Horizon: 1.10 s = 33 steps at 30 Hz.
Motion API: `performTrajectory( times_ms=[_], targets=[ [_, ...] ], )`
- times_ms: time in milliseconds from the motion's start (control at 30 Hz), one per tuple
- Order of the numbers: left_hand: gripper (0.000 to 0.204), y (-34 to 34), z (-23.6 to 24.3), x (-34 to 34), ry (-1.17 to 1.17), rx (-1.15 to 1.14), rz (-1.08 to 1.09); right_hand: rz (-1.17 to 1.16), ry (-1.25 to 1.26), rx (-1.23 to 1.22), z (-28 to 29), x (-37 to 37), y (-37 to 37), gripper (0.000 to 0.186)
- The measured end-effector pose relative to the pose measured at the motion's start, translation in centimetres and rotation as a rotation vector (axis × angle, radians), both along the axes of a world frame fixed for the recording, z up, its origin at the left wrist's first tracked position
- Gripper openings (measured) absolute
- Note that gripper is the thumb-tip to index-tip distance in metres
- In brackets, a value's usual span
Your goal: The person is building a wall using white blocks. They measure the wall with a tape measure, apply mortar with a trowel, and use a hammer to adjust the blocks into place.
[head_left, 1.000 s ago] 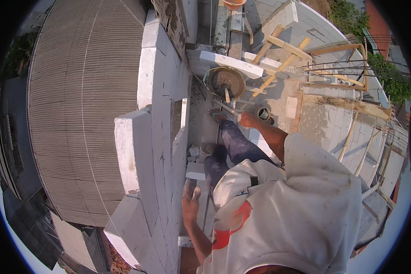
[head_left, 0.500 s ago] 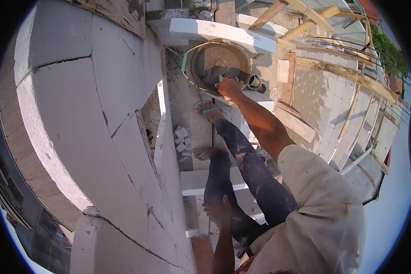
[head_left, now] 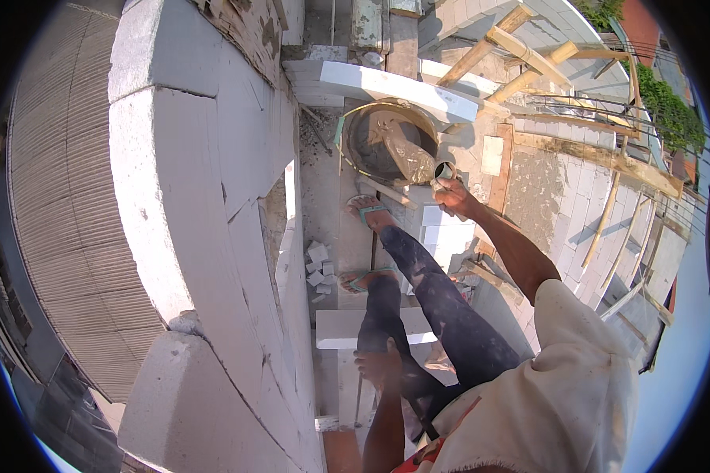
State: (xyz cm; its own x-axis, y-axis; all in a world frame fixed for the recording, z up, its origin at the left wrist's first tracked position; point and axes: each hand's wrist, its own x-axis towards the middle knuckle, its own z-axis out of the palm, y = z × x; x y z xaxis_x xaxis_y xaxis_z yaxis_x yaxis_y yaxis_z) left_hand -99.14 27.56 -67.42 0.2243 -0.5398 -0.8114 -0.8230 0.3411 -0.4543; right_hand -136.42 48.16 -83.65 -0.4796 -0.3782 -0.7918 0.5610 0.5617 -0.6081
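Note:
My right hand (head_left: 453,195) is closed on a mortar-coated tool (head_left: 406,158), probably a trowel, whose head reaches into the round bucket of mortar (head_left: 352,128); its exact shape is smeared. A small round container (head_left: 444,170) is just beside that hand, partly hidden behind it. Down by my thigh, my left hand (head_left: 380,364) rests with fingers apart and holds nothing. Both my feet (head_left: 368,209), in green sandals, stand on a narrow ledge beside white blocks (head_left: 442,229).
A tall white block wall (head_left: 189,173) runs along my left, above a corrugated roof (head_left: 63,197). A long white block (head_left: 386,83) lies beyond the bucket. Timber props (head_left: 544,59) and bars stand at right. Broken block pieces (head_left: 317,264) lie by my left foot.
Since half a second ago my right hand has moved rightward and down, pulling the tool toward the bucket's right rim. A second ago it was lower, outside the bucket. My left hand rests on my thigh.

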Motion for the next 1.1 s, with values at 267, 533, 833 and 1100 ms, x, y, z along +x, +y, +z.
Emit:
performTrajectory(
  times_ms=[267, 533, 833, 1100],
  targets=[
    [0.121, -0.3, -1.0, 1.6, 0.082, -0.063, -0.040, 0.274, 0.578, -0.159, 21.6, -4.2, -14.3, 0.035],
    [0.122, -0.8, 0.1, 1.7, 0.105, -0.018, 0.085, 0.692, 1.615, 0.296, 34.7, -14.3, -32.3, 0.036],
    [0.118, 0.6, -0.1, 3.0, 0.217, -0.122, -0.027, 1.260, 1.694, -0.006, 33.0, -3.5, -36.6, 0.035],
    [0.115, 1.1, -0.4, 3.1, 0.207, -0.156, -0.039, 0.575, 1.251, -0.418, 30.3, -2.4, -33.5, 0.039]
  ],
)
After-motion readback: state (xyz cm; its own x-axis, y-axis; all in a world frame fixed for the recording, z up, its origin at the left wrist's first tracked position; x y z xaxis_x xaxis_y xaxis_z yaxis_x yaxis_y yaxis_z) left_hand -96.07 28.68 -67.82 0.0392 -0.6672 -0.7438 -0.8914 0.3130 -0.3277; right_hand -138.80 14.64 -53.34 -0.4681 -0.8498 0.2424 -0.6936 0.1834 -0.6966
